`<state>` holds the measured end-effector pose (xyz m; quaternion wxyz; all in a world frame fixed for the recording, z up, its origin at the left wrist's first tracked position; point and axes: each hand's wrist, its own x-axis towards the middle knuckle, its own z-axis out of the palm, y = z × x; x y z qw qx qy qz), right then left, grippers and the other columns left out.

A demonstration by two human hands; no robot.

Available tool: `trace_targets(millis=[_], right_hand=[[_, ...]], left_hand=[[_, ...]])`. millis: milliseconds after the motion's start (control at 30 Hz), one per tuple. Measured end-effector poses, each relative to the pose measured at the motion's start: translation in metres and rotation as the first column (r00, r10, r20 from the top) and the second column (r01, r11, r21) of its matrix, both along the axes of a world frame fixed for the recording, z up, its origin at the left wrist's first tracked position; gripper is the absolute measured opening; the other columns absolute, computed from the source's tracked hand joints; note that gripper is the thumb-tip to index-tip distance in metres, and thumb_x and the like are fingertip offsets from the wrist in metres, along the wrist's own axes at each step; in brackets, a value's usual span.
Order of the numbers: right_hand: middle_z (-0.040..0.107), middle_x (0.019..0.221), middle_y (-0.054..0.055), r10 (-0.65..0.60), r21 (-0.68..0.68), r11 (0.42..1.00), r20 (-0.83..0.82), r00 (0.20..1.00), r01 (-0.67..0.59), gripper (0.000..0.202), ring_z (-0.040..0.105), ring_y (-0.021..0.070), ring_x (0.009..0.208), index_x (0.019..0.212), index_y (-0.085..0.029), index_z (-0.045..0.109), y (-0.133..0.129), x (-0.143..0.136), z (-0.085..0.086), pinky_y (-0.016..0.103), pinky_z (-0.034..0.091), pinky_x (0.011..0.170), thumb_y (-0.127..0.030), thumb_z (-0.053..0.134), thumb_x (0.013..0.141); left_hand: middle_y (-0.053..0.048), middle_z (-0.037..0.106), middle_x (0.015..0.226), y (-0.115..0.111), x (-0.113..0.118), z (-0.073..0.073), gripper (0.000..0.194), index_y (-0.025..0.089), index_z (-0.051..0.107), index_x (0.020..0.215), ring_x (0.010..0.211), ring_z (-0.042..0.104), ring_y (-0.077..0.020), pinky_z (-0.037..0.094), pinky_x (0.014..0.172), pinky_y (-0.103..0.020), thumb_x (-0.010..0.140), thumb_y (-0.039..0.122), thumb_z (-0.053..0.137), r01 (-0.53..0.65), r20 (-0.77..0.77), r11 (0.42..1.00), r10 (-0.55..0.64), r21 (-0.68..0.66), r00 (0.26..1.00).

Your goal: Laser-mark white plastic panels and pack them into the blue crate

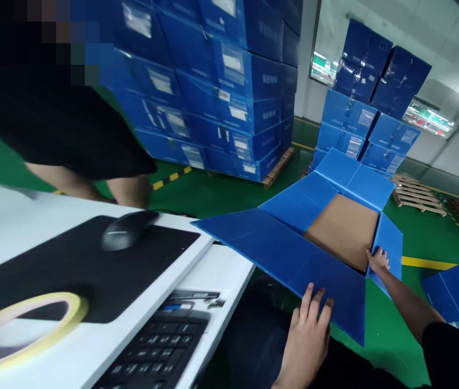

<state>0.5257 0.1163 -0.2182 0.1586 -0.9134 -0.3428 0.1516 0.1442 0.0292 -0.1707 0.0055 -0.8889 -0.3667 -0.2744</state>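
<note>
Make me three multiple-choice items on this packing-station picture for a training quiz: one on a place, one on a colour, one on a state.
1. Where does the left hand rest?
A. on the near flap of the blue box
B. on the keyboard
C. on the mouse

2. What colour is the tape roll on the white desk?
A. red
B. yellow
C. black

3. How are the blue box's flaps?
A. taped shut
B. folded in
C. spread open

Answers: 1 A, its fingers lie flat on the near flap. 2 B, its rim is pale yellow. 3 C, the brown insert shows inside, with the right hand at the opening's edge.
</note>
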Motion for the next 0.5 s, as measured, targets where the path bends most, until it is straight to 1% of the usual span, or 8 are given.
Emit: trace_targets(millis=[67, 100, 133, 167, 233, 333, 433, 500], right_hand=[[0.038, 0.17, 0.014, 0.083, 0.012, 0.996, 0.09, 0.992, -0.084, 0.053, 0.037, 0.0381, 0.155, 0.157, -0.024, 0.052, 0.005, -0.003, 0.008, 0.065, 0.031, 0.129, -0.046, 0.064, 0.11], [0.04, 0.169, 0.013, 0.129, 0.005, 0.991, 0.114, 0.985, -0.13, 0.05, 0.036, 0.0373, 0.156, 0.154, -0.023, 0.057, 0.009, -0.005, 0.013, 0.064, 0.028, 0.13, -0.044, 0.066, 0.109], [0.046, 0.165, 0.013, 0.165, -0.018, 0.986, 0.123, 0.979, -0.164, 0.045, 0.037, 0.0365, 0.155, 0.147, -0.022, 0.062, 0.015, -0.006, 0.018, 0.063, 0.029, 0.13, -0.042, 0.069, 0.108], [0.053, 0.159, 0.014, 0.183, -0.051, 0.983, 0.119, 0.976, -0.178, 0.04, 0.042, 0.0361, 0.153, 0.14, -0.019, 0.066, 0.022, -0.008, 0.022, 0.062, 0.031, 0.129, -0.04, 0.072, 0.106], [0.062, 0.146, 0.013, 0.173, -0.121, 0.979, 0.087, 0.981, -0.162, 0.034, 0.053, 0.0346, 0.143, 0.129, -0.016, 0.071, 0.039, -0.013, 0.032, 0.061, 0.041, 0.123, -0.038, 0.076, 0.104], [0.069, 0.133, 0.011, 0.139, -0.18, 0.974, -0.006, 0.99, -0.138, 0.029, 0.067, 0.0285, 0.124, 0.123, -0.016, 0.072, 0.058, -0.022, 0.041, 0.052, 0.056, 0.11, -0.039, 0.075, 0.105], [0.073, 0.117, 0.008, 0.112, -0.18, 0.974, -0.13, 0.985, -0.135, 0.029, 0.073, 0.0225, 0.102, 0.118, -0.016, 0.072, 0.062, -0.032, 0.044, 0.041, 0.064, 0.092, -0.042, 0.072, 0.108], [0.073, 0.113, 0.007, 0.089, -0.143, 0.983, -0.198, 0.976, -0.119, 0.028, 0.073, 0.0207, 0.096, 0.118, -0.015, 0.071, 0.058, -0.037, 0.045, 0.038, 0.065, 0.085, -0.04, 0.073, 0.108]], left_hand=[[-0.012, 0.057, 0.161, -0.001, -0.001, 0.003, 0.054, 0.024, 0.065, 0.144, 0.164, 0.027, -0.0421, 0.058, 0.107, -0.056, 0.091, 0.021, 0.071, -0.001, -0.023, 1.0, 0.001, -0.004, 1.0], [-0.012, 0.057, 0.161, -0.001, 0.0, 0.004, 0.053, 0.024, 0.065, 0.144, 0.164, 0.028, -0.0419, 0.058, 0.106, -0.056, 0.091, 0.021, 0.07, -0.003, -0.019, 1.0, 0.003, -0.001, 1.0], [-0.012, 0.057, 0.16, -0.001, 0.001, 0.005, 0.053, 0.024, 0.065, 0.144, 0.164, 0.028, -0.0417, 0.058, 0.105, -0.056, 0.092, 0.02, 0.069, -0.004, -0.009, 1.0, 0.004, 0.003, 1.0], [-0.012, 0.057, 0.16, -0.001, 0.001, 0.005, 0.052, 0.024, 0.065, 0.144, 0.164, 0.028, -0.0414, 0.058, 0.106, -0.055, 0.092, 0.02, 0.068, -0.004, 0.003, 1.0, 0.004, 0.007, 1.0], [-0.012, 0.058, 0.16, 0.0, 0.003, 0.005, 0.05, 0.024, 0.065, 0.145, 0.165, 0.027, -0.0406, 0.058, 0.108, -0.055, 0.095, 0.02, 0.065, -0.002, 0.013, 1.0, 0.001, 0.01, 1.0], [-0.012, 0.057, 0.161, 0.0, 0.003, 0.005, 0.049, 0.024, 0.063, 0.147, 0.166, 0.026, -0.0397, 0.056, 0.11, -0.054, 0.098, 0.023, 0.062, 0.001, -0.022, 1.0, -0.001, -0.006, 1.0], [-0.013, 0.053, 0.164, -0.003, 0.0, 0.002, 0.049, 0.025, 0.061, 0.151, 0.166, 0.026, -0.0398, 0.056, 0.111, -0.055, 0.103, 0.03, 0.06, -0.006, -0.081, 1.0, 0.003, -0.029, 0.997], [-0.013, 0.051, 0.166, -0.005, -0.002, 0.0, 0.048, 0.026, 0.06, 0.153, 0.166, 0.026, -0.0399, 0.056, 0.111, -0.057, 0.106, 0.034, 0.055, -0.013, -0.108, 0.999, 0.008, -0.042, 0.994]])
